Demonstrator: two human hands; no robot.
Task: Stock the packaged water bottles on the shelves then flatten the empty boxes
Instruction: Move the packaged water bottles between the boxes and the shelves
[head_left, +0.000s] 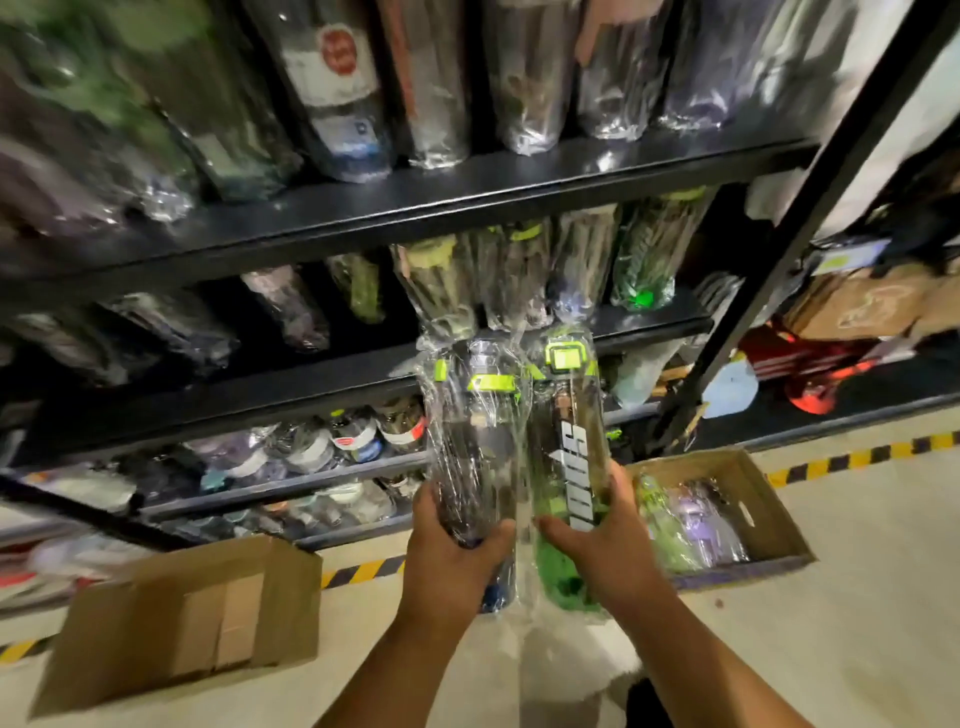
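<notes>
Head view: stocking step. Left hand (451, 553) grips dark bottle (475, 441), right hand (597, 545) grips green bottle (569, 457) (both wrapped); next, prob. onto middle shelf (519, 358).

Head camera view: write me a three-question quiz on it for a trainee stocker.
1. True or false: the left hand grips the blue-based bottle.
2. The green-based bottle is held by: A the right hand; B nobody.
3. Fill in: the open box on the floor contains wrapped ____.
Key: 1 true; 2 A; 3 bottles.
</notes>
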